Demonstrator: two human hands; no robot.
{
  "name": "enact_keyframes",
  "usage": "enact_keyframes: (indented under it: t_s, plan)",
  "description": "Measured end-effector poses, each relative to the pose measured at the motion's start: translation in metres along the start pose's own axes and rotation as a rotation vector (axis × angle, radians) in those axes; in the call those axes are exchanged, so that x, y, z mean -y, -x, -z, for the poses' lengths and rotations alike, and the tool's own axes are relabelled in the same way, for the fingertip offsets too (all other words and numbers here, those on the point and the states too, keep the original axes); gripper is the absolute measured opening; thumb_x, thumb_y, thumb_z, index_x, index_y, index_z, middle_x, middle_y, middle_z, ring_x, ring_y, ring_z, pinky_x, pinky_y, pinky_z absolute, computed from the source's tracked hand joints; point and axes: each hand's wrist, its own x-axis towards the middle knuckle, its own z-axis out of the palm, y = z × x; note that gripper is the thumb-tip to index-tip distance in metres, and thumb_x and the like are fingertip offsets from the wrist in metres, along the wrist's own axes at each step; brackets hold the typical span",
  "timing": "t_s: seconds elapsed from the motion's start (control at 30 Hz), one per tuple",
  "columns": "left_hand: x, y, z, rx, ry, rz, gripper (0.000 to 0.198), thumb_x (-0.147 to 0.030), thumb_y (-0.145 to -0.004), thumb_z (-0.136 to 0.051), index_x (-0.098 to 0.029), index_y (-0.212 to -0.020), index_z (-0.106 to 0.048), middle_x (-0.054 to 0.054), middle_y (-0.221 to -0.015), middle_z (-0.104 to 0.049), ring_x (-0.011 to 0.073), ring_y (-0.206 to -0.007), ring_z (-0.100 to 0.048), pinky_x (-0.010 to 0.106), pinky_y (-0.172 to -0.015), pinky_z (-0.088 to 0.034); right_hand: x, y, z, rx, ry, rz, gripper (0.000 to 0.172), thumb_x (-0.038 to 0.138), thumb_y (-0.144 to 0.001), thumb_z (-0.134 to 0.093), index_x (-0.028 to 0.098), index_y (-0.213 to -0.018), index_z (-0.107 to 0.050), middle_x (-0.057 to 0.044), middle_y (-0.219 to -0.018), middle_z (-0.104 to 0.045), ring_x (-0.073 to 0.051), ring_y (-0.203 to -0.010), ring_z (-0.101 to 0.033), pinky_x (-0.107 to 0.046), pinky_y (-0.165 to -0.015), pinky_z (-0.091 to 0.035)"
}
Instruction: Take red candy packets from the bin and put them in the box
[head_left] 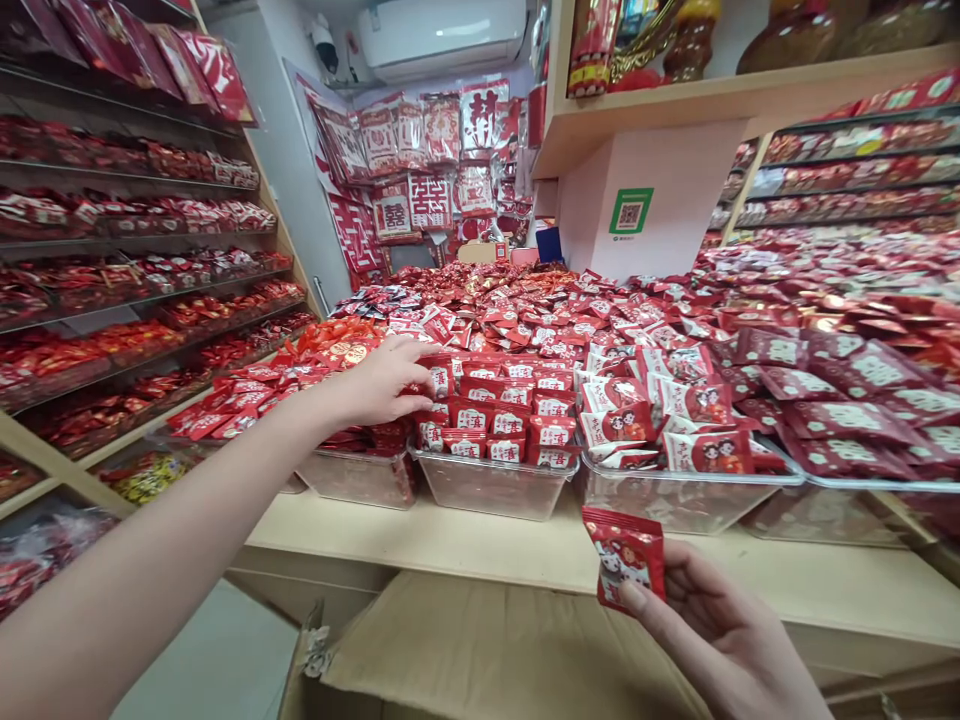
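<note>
Shelving [283, 222], far left, several tiers, stocked with red packets. Left hand [394, 385], one, extended over the left side of the middle bin [495, 490], fingers loosely bent; whether it grips anything cannot be told. Said bin: clear, filled with rows of small red packets, set on a pale worktop [480, 550]. Held packet [626, 560], one, red with printed figures, seen against the worktop's front edge, pinched between thumb and fingers of the right hand [716, 610]. Dark red packets [847, 400], heaped, right.
</note>
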Motion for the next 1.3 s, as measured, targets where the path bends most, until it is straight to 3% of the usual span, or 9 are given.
enact_keyframes:
  t_s: [0.3,0.73,0.9,1.03,1.1,1.3]
  plan:
    - [0.003,-0.005,-0.004,-0.030,0.047,-0.060,0.025,-0.025,-0.080,-0.047,-0.014,-0.079,-0.069,0.012,-0.102,-0.060,0.0228,-0.097,-0.050,0.036,-0.086,-0.040,-0.006,-0.002,-0.003,-0.014,-0.050,0.003,0.023,0.032,-0.078,-0.059,0.020,-0.097,-0.055,-0.007,-0.096,-0.064,-0.020,-0.088,-0.061,-0.027,-0.078,-0.049]
    - [-0.008,-0.018,0.005,0.118,0.178,0.041,0.027,-0.033,-0.077,-0.043,-0.015,-0.074,-0.064,0.005,-0.082,-0.064,0.0160,-0.075,-0.058,0.025,-0.072,-0.044,-0.009,-0.004,-0.006,0.005,0.036,0.057,0.025,0.036,-0.079,-0.055,0.019,-0.097,-0.055,-0.006,-0.085,-0.062,-0.020,-0.081,-0.059,-0.030,-0.075,-0.048]
    - [-0.009,-0.017,0.009,0.108,0.274,0.178,0.023,-0.039,-0.072,-0.049,-0.017,-0.080,-0.053,0.002,-0.078,-0.061,0.0163,-0.073,-0.056,0.026,-0.068,-0.045,-0.004,-0.004,-0.007,-0.014,0.096,0.067,0.022,0.034,-0.078,-0.055,0.017,-0.093,-0.058,-0.006,-0.081,-0.061,-0.019,-0.076,-0.058,-0.030,-0.072,-0.047]
    - [0.002,-0.016,0.009,-0.010,0.448,0.258,0.030,-0.037,-0.076,-0.044,-0.018,-0.100,-0.047,0.006,-0.099,-0.061,0.0184,-0.090,-0.057,0.027,-0.078,-0.045,-0.001,-0.003,-0.008,-0.030,0.098,0.079,0.021,0.033,-0.077,-0.055,0.017,-0.091,-0.059,-0.006,-0.084,-0.064,-0.018,-0.075,-0.058,-0.028,-0.070,-0.047]
    - [0.012,-0.018,0.007,-0.071,0.410,0.324,0.031,-0.033,-0.078,-0.039,-0.018,-0.104,-0.049,0.006,-0.104,-0.062,0.0181,-0.094,-0.056,0.027,-0.082,-0.044,-0.001,-0.003,-0.009,-0.028,0.105,0.079,0.021,0.033,-0.077,-0.055,0.017,-0.091,-0.060,-0.006,-0.084,-0.064,-0.018,-0.075,-0.059,-0.027,-0.069,-0.047]
    - [0.037,-0.034,0.001,0.081,0.184,0.369,0.032,-0.032,-0.074,-0.045,-0.020,-0.098,-0.063,0.001,-0.098,-0.067,0.0171,-0.091,-0.059,0.023,-0.082,-0.042,-0.005,-0.003,-0.009,-0.012,0.095,0.058,0.024,0.036,-0.078,-0.055,0.018,-0.092,-0.059,-0.006,-0.086,-0.064,-0.019,-0.077,-0.059,-0.029,-0.071,-0.047]
